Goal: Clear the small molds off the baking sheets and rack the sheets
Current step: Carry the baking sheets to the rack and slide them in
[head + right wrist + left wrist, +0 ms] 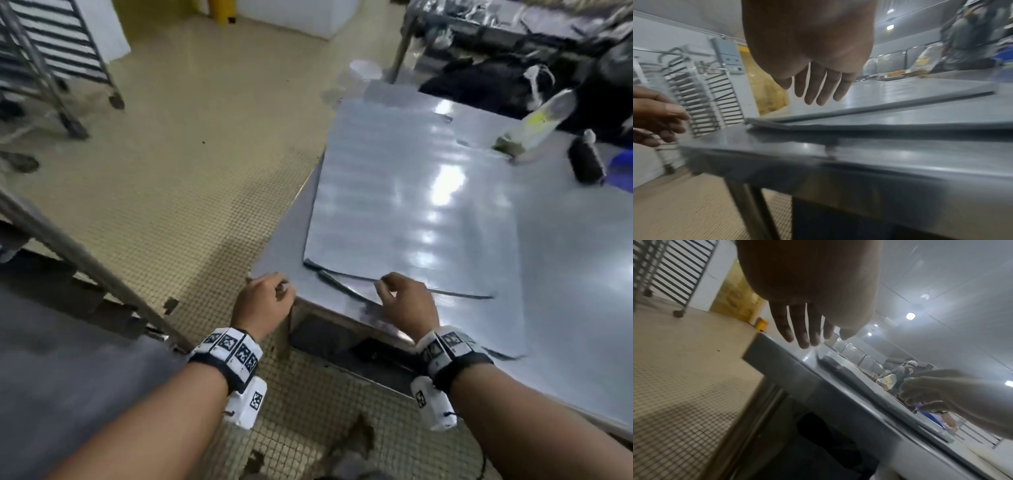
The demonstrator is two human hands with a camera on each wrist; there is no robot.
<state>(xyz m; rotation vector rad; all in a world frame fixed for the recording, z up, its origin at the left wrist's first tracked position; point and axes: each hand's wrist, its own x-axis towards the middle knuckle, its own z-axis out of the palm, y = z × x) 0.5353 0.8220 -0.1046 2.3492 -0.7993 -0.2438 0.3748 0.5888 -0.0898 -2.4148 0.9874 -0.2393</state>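
Note:
Two flat metal baking sheets lie stacked askew on the steel table [565, 274]: the top sheet [411, 192] is bare and shiny, and the lower sheet [455, 318] sticks out beneath it toward me. No small molds show on them. My left hand [282, 287] hovers at the table's near left corner, its fingers [803, 337] loose and holding nothing. My right hand [387, 287] hangs just above the sheets' near edge [869, 126], fingers [818, 95] straight and spread, also empty. Neither hand plainly touches a sheet.
A wheeled sheet rack [51, 51] stands across the tiled floor at far left, and another rack's frame [85, 260] is close at my left. On the table's far right lie a plastic bottle [541, 120], a dark small container [587, 161] and dark bags [479, 82]. A person [906, 369] works beyond the table.

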